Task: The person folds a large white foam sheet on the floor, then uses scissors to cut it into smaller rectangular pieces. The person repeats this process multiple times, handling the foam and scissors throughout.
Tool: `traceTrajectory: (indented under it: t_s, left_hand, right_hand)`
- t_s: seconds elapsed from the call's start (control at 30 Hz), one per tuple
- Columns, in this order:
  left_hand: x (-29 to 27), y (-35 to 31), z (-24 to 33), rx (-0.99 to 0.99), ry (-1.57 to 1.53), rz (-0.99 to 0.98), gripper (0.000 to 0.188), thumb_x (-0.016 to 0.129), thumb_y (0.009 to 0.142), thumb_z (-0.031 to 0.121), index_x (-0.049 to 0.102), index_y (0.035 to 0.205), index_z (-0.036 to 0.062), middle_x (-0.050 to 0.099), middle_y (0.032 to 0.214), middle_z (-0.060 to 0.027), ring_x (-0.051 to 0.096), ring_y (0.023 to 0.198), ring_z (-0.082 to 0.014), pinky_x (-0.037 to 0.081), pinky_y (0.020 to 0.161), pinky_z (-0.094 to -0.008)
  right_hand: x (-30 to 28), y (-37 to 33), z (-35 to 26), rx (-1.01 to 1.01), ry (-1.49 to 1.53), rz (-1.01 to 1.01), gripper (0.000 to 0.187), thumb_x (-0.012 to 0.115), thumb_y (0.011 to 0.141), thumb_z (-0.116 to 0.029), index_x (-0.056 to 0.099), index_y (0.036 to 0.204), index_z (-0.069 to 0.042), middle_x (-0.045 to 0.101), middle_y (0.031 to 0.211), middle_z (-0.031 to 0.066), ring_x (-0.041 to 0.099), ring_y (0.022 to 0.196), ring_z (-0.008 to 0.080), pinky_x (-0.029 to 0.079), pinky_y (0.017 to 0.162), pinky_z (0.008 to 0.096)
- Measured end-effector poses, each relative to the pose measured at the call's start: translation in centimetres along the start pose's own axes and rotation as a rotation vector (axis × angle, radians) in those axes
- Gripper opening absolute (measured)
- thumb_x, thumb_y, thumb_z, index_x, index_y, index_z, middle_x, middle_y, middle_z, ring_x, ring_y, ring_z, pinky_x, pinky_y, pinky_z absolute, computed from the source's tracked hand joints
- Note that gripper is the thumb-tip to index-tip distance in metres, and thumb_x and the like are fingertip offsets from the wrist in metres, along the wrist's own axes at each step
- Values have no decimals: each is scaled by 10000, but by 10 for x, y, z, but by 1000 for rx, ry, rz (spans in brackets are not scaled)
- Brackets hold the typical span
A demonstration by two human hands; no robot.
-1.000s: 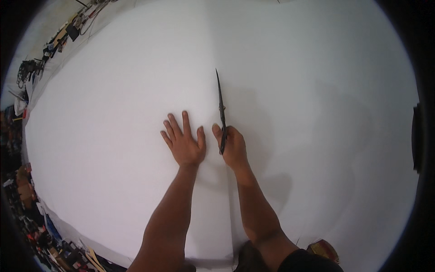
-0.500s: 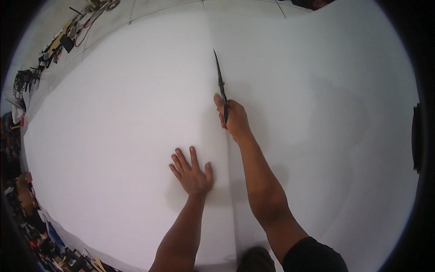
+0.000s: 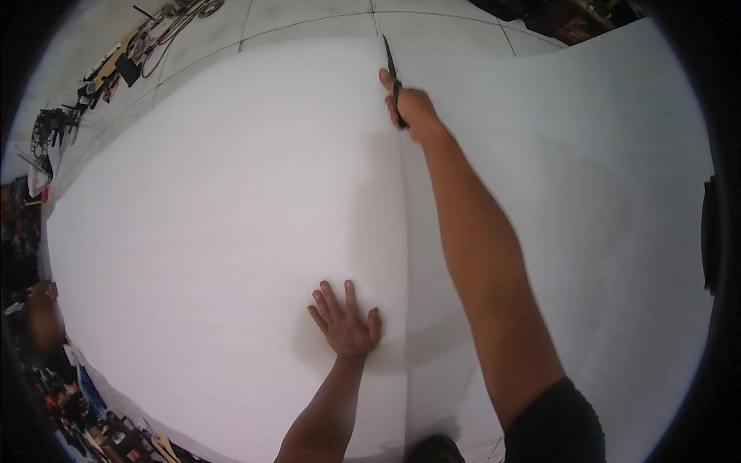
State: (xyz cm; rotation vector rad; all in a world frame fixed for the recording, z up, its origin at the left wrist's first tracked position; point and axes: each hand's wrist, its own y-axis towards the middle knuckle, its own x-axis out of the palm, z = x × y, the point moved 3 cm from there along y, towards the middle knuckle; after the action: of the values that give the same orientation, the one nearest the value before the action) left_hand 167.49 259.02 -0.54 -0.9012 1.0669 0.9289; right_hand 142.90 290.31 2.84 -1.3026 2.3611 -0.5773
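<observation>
A large white sheet [image 3: 216, 193] covers most of the view, with a straight edge running away from me down its middle. Right of that line lies more of the white material [image 3: 602, 231], bluish and shaded. My left hand [image 3: 349, 328] presses flat on the sheet, fingers spread, a little left of the line. At the sheet's far edge my right hand [image 3: 413, 108] is closed round a pair of dark scissors [image 3: 391, 62]. Their blades point away from me and look closed or nearly so. Part of the handles is hidden by my fingers.
Pale floor tiles [image 3: 309, 27] show beyond the far edge. Tools and cables [image 3: 127, 65] lie along the far left, and a jumble of small items [image 3: 93, 393] lines the near left. Dark objects [image 3: 571, 19] stand at the back right. A dark rounded shape [image 3: 434, 449] is at the bottom.
My right hand has moved the scissors forward to the sheet's far edge, and the dividing line now reaches there. My left hand stays flat; the view has shifted slightly.
</observation>
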Motion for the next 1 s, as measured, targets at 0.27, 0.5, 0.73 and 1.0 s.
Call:
traceTrajectory:
  t_s: [0.27,0.5,0.73,1.0]
  left_hand:
    - [-4,1,7,19,12,1,731,512,819,365,307,1455,68,115,1531,-271,74,1415,-466,36,1119,-606]
    - [-4,-3,13,50,58,90,699,496,844,342,304,1463,82,126,1535,-254,93,1422,-442,46,1130,-588]
    - [-1,-8,16,77,90,191,668,473,889,370,281,1485,136,151,1546,-209,110,1431,-401,61,1149,-546]
    - [5,1,7,55,169,66,653,416,956,485,233,1499,172,131,1548,-204,109,1430,-390,101,1147,-544]
  right_hand:
    - [-60,-15,-83,-633,19,191,440,648,879,-445,525,678,-74,503,583,3,467,530,106,372,506,270]
    - [-116,-216,190,-292,-250,332,322,702,861,-332,548,832,-51,578,684,82,559,638,206,465,618,356]
    - [-190,-576,432,165,-586,299,339,717,835,-290,525,966,-43,622,765,136,641,716,346,499,638,434]
    - [-273,-836,508,726,-694,-2,305,692,815,-262,569,974,-31,623,879,195,612,844,401,472,721,488]
